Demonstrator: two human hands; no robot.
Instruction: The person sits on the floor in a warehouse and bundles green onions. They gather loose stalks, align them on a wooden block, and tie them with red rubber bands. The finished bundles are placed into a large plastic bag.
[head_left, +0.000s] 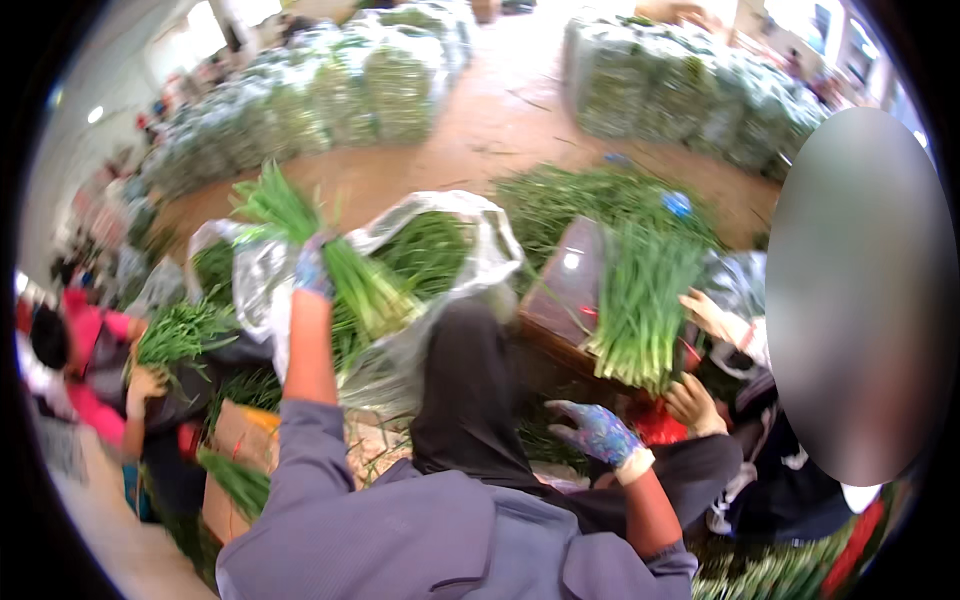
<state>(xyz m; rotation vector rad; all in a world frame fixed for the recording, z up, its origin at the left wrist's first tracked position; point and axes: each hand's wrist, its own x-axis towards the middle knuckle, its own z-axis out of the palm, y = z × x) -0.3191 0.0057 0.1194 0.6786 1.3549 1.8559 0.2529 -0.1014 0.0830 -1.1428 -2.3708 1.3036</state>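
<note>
In the head view my left hand (313, 264), in a patterned blue glove, grips a bunch of green onions (360, 277) around its middle. The bunch slants, leaves up to the left and pale ends down to the right, over a white plastic bag (480, 225) of long greens. My right hand (600, 433), gloved alike, has its fingers apart and nothing in it, beside my bent right leg. Above it, a large bundle of green onions (645, 300) rests on a dark box (562, 285), with a co-worker's gloved hands at its right side.
A co-worker sits close at the right; another, in pink (97, 367), holds greens (176, 337) at the left. Loose greens (600, 191) lie on the floor ahead. Wrapped bales of greens (397, 90) flank a wet reddish aisle (495, 97). A cardboard box (251, 442) stands by my left arm.
</note>
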